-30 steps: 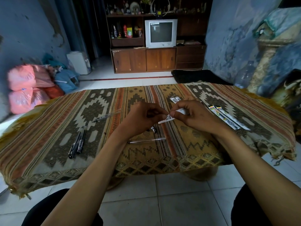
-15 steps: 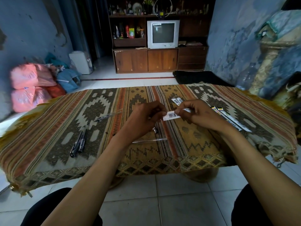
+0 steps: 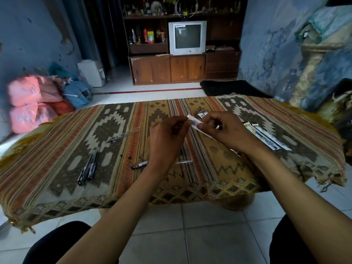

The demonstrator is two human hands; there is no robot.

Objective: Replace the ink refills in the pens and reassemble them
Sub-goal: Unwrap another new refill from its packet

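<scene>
Item: refill packet [image 3: 196,124], white with a barcode, held above the patterned tablecloth [image 3: 57,153] at mid-table. Long axis runs from far-left down to near-right.
Right hand [image 3: 226,132]: fingers curled round the packet's lower length, thumb pressed near the barcode.
Left hand [image 3: 167,138]: fingertips pinched at the packet's far-left end; what they pinch, flap or refill tip, cannot be told.
Relation: the open end lies toward the left hand, so the refill would likely draw out leftward along that axis.
Also present: two dark pens [image 3: 88,167] near-left; clear barrel [image 3: 123,135] far-left; further refill packs [image 3: 266,137] right.
</scene>
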